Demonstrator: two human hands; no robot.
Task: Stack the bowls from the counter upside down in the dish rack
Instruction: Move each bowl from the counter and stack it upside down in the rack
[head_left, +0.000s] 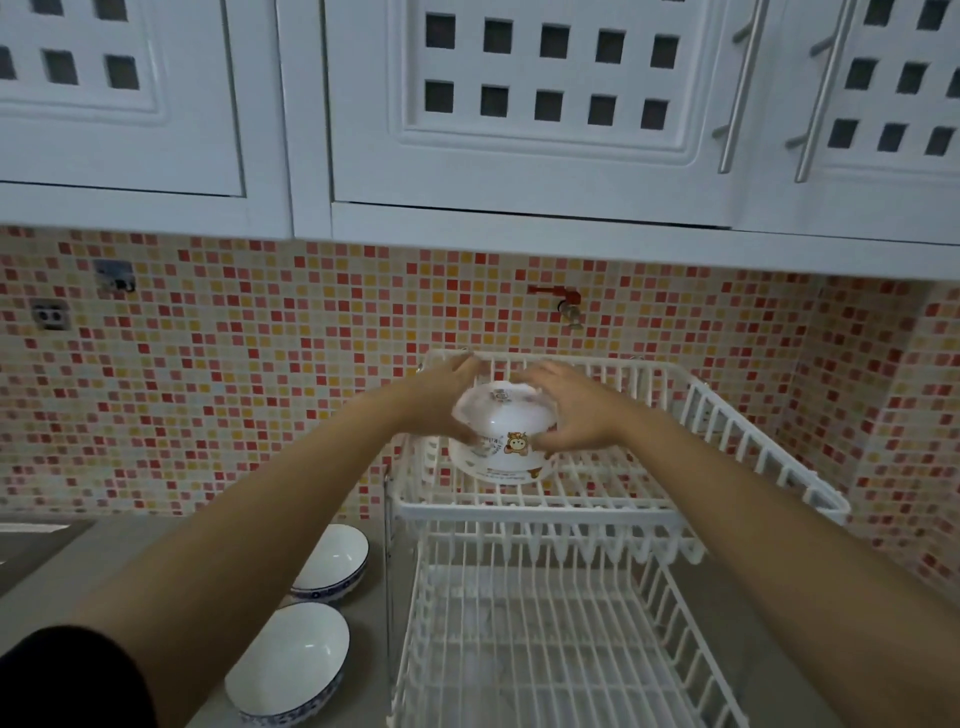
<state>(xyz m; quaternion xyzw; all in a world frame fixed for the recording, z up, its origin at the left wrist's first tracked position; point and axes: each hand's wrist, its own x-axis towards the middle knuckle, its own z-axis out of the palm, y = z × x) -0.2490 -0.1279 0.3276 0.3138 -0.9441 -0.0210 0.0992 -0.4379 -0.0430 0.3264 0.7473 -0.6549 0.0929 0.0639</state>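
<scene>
A white two-tier dish rack (769, 457) stands on the counter at the right. On its upper tier a white cartoon-printed bowl (511, 460) sits upside down. A second white bowl (493, 410) is held upside down on top of it, slightly tilted. My left hand (447, 400) grips its left side and my right hand (566, 410) grips its right side. Two white bowls with blue patterned rims stand upright on the counter left of the rack, one farther (332, 558) and one nearer (288, 657).
White wall cabinets (519, 130) hang low above the rack. A red-handled tap (563, 301) juts from the mosaic tile wall behind it. The rack's lower tier (545, 649) holds nothing. A grey counter (104, 566) runs to the left.
</scene>
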